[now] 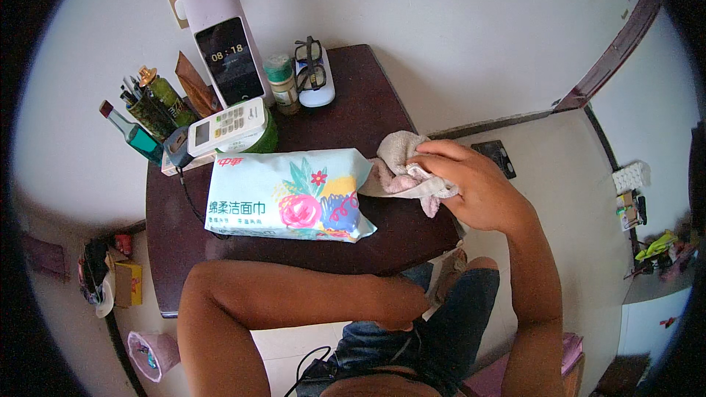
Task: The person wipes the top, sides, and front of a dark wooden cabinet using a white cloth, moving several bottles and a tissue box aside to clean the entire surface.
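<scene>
My right hand (pixel 474 184) grips a crumpled cloth (pixel 400 154), beige and pale pink, at the right edge of the dark wooden table (pixel 325 256). Part of the cloth lies against the right end of a soft pack of facial tissues (pixel 281 193). The pack is pale blue with printed flowers and writing, and lies flat near the table's front. My left forearm crosses in front of the table. My left hand (pixel 405 303) rests low over my lap by the denim shorts (pixel 463 309); its fingers are mostly hidden, so its grip cannot be made out.
Behind the pack lie a white remote control (pixel 226 127), a green-capped jar (pixel 282 82) and eyeglasses (pixel 310 63) on a white case. A bottle (pixel 132 132) and a pen holder (pixel 146 113) stand at the left. A lit screen (pixel 230 60) leans behind. A pink bin (pixel 154 355) stands on the floor.
</scene>
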Motion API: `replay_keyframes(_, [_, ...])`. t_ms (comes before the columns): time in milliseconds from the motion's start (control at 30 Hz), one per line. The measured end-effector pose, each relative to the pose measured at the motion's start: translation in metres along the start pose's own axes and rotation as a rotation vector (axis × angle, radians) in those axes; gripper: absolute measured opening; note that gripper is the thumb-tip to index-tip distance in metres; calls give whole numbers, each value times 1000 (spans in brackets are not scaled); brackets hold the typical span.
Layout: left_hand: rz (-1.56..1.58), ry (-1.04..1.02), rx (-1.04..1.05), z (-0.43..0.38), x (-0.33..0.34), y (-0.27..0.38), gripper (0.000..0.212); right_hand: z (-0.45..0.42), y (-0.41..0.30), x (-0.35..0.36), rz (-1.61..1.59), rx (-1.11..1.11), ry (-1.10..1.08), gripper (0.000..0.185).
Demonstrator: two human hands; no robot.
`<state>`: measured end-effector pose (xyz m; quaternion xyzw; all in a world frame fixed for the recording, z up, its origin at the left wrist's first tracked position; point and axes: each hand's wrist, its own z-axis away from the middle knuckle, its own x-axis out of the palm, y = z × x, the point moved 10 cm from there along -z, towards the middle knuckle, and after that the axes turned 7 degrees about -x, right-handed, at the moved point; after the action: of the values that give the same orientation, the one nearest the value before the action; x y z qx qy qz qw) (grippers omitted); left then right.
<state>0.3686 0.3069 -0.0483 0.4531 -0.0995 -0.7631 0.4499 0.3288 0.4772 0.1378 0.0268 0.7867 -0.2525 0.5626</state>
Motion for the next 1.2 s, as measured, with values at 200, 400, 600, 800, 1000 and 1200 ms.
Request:
replay_keyframes(200, [81,225,113,17,-26,13,37,23,-14,-4,41,24,-6,55])
replay_keyframes(400, [60,257,115,21,-39,21,39,48,-22,-8,0,30,-26,61])
replay_keyframes(600, [-162,833,77,14,-29,6,42,67,-49,-11,38,55,-87,62])
replay_keyframes(800, [310,1458,138,41,-67,-4,40,91,-69,2,-114,25,-385,62])
replay_keyframes(1000, [862,1157,530,20,-72,-11,40,88,-46,-24,-184,69,-173,52])
replay_keyframes(1200, [1763,1079,848,-9,-39,-67,39,56,-41,-14,-64,-9,-4,50])
